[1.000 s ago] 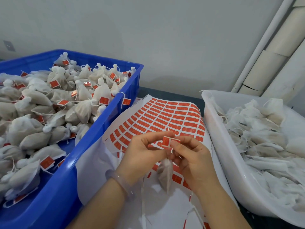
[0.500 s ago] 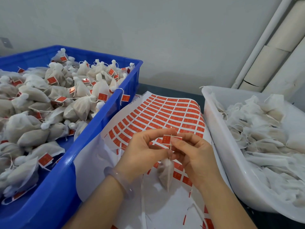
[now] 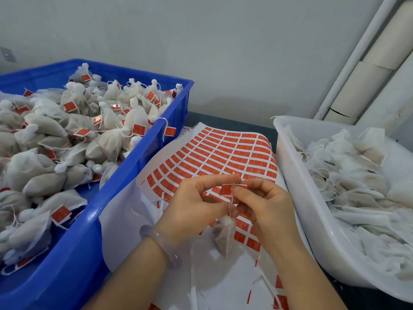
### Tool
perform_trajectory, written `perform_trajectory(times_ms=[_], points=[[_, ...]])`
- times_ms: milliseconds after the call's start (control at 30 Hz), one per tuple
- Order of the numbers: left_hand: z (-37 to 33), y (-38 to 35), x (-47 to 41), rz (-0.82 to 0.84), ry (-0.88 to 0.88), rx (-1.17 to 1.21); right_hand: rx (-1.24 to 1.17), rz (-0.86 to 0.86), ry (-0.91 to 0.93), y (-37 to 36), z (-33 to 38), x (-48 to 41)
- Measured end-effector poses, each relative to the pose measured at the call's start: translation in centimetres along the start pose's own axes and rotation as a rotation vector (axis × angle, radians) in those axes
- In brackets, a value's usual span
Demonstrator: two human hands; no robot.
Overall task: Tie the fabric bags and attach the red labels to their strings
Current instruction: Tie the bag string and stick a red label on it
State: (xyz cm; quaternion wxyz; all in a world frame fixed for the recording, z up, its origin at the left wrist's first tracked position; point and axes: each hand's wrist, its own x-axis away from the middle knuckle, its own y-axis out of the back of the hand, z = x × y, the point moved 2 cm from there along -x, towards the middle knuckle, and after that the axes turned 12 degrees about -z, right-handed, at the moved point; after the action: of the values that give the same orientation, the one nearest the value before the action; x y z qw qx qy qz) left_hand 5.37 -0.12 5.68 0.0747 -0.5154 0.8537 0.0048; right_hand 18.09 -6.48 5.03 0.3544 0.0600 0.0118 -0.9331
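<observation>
Left hand (image 3: 194, 204), right hand (image 3: 266, 206) — curled, pinching red label (image 3: 226, 190).

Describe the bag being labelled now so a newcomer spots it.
Between the blue crate and the white tub lies the red label sheet. Above it the left hand and right hand meet at a red label, one small fabric bag dangling beneath. It alone sits in neither container.

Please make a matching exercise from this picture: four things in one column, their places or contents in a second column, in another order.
1. blue crate
2. white tub
3. label sheet
4. small fabric bag

a. hangs by its string from left hand and right hand
b. lies between both containers
c. holds labelled bags
d. holds unlabelled bags

Pairs: 1-c, 2-d, 3-b, 4-a
</observation>
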Motion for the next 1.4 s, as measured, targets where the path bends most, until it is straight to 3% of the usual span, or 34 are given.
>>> perform_trajectory(times_ms=[633, 933, 1200, 1400], points=[[0.0, 0.0, 0.0, -0.021, -0.059, -0.055, -0.037, -0.014, -0.015, -0.2, 0.1, 0.4], [-0.1, 0.4, -0.4, -0.222, -0.110, 0.035, 0.025, 0.041, 0.097, -0.5, 1.0, 0.9], [0.4, 0.4, -0.2, -0.365, -0.217, -0.193, 0.053, 0.044, 0.075, -0.6, 0.6, 0.8], [0.3, 0.3, -0.1, -0.261, -0.206, -0.170, 0.053, 0.068, 0.115, -0.7, 0.8, 1.0]])
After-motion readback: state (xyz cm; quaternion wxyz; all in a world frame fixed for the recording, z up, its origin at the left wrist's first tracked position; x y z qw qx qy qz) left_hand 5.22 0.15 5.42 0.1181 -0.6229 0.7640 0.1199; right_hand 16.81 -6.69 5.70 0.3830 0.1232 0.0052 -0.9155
